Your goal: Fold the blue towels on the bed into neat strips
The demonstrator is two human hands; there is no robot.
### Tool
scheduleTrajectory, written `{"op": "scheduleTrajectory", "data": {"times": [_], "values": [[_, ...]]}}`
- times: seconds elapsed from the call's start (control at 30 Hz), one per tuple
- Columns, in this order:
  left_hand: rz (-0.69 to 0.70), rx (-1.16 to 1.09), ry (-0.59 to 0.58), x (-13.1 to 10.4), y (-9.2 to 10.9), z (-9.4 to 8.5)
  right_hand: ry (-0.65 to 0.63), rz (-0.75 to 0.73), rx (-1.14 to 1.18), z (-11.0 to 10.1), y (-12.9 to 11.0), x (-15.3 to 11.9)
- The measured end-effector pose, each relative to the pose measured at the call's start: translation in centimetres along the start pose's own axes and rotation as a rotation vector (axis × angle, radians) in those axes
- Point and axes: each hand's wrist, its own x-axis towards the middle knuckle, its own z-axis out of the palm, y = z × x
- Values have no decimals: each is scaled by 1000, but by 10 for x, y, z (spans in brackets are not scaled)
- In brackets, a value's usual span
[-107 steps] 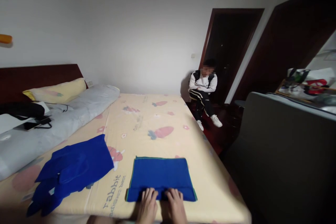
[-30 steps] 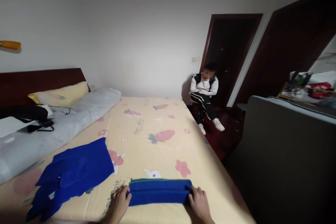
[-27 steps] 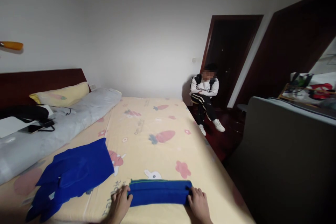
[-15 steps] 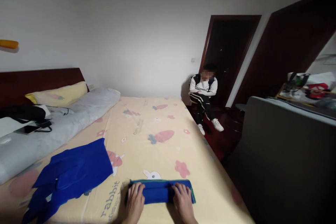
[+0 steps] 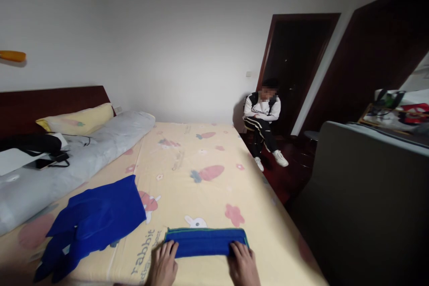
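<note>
A blue cloth with green edging (image 5: 205, 242) lies folded into a long flat strip on the patterned bed sheet (image 5: 187, 196). At its left end rests my left hand (image 5: 166, 261), fingertips on the cloth's near corner. My right hand (image 5: 243, 259) touches the right end, its fingers bent and a little apart. Both palms face down, and neither hand lifts the cloth. Further left, a second blue cloth (image 5: 103, 212) is spread out unevenly, crumpled at its near end, where a small pale tag shows.
A rolled grey quilt (image 5: 110, 147) and a yellow pillow (image 5: 78, 119) lie near the headboard (image 5: 50, 103), with a phone (image 5: 43, 163) and cables on the quilt. Beyond the bed a person (image 5: 263, 114) sits by the door. A dark panel (image 5: 362, 196) stands at the right.
My hands have moved apart and back toward the cloth's near corners. The strip's middle is more exposed and looks flatter. The view has shifted slightly.
</note>
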Motion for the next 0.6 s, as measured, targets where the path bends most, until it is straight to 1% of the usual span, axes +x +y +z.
{"op": "scheduleTrajectory", "data": {"times": [0.07, 0.13, 0.2, 0.37, 0.5, 0.6], "values": [[36, -2, -7, -3, -21, -8, 2, 28, -33, -5, 21, -5], [65, -10, -28, -4, -30, -15, -8, 43, -43, -11, 29, -5], [61, -4, -42, -2, -29, -20, -19, 53, -42, -18, 27, -1], [45, -13, -42, 7, -20, -34, -43, 104, -36, -37, 12, 15], [61, -90, -36, 17, -22, -51, -152, 165, -4, -52, 11, 27], [-23, -113, -90, 28, -25, -62, -215, 238, -14, -56, 11, 36]]}}
